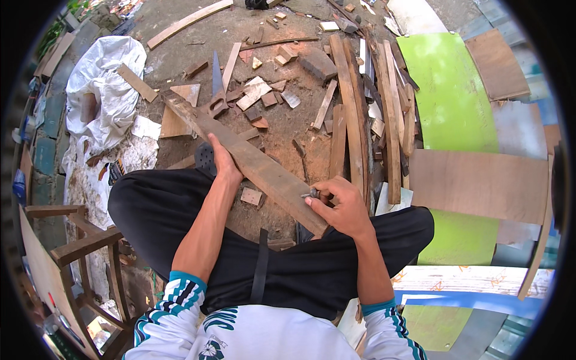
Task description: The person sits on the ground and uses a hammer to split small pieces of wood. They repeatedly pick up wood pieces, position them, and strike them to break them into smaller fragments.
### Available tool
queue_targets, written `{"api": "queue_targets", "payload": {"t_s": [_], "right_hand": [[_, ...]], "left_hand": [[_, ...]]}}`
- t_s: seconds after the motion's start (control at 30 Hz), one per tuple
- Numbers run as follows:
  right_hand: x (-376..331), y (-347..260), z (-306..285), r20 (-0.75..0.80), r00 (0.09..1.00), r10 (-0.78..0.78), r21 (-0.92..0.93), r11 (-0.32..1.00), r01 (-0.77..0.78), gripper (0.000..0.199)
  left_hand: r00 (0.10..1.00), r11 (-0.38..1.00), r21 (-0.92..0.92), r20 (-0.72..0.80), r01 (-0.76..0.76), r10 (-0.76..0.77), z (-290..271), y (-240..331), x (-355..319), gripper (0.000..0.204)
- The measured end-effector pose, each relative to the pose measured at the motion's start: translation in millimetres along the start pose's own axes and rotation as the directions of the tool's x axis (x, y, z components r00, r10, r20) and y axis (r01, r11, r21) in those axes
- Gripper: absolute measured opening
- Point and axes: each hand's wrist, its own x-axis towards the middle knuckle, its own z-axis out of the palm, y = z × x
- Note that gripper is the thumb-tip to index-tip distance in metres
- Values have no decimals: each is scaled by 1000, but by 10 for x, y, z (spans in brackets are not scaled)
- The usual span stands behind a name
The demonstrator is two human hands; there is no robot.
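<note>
A long brown wooden plank (255,167) lies slantwise in front of me, its near end close to my right knee and its far end up to the left. My left hand (224,162) is closed around the plank's left edge. My right hand (343,207) is over the near end, thumb and fingers pinching a small grey metal piece (311,193) against the wood. The fingers partly cover that piece, so its kind cannot be made out. Past the plank, a handsaw (217,81) with a dark handle rests among offcuts.
Several long timber strips (349,114) lie to the right, beside a green panel (450,90) and a plywood sheet (480,186). At left are a white sack (102,78), pliers (114,171) and a wooden frame (87,246). Offcuts (255,93) litter the ground ahead.
</note>
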Motion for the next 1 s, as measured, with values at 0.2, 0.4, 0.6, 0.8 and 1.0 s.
{"api": "queue_targets", "payload": {"t_s": [0.2,0.4,0.6,0.8,1.0], "right_hand": [[25,63,45,-24,986,-166,0,986,166,24],[24,103,32,-21,988,-156,-53,987,155,23],[40,83,26,45,997,-68,-102,992,72,28],[21,77,-2,57,996,-74,-5,997,74,20],[28,83,-37,67,991,-118,13,993,118,21]], "left_hand": [[1000,997,-77,26,-5,7,-149,-37,169,75],[999,997,-71,-26,-37,35,-54,-100,90,79],[998,994,-92,-31,-57,54,-71,-116,83,82],[1000,994,-107,4,-11,11,-88,-114,114,82],[999,996,-79,11,-31,32,-70,-124,101,81]]}}
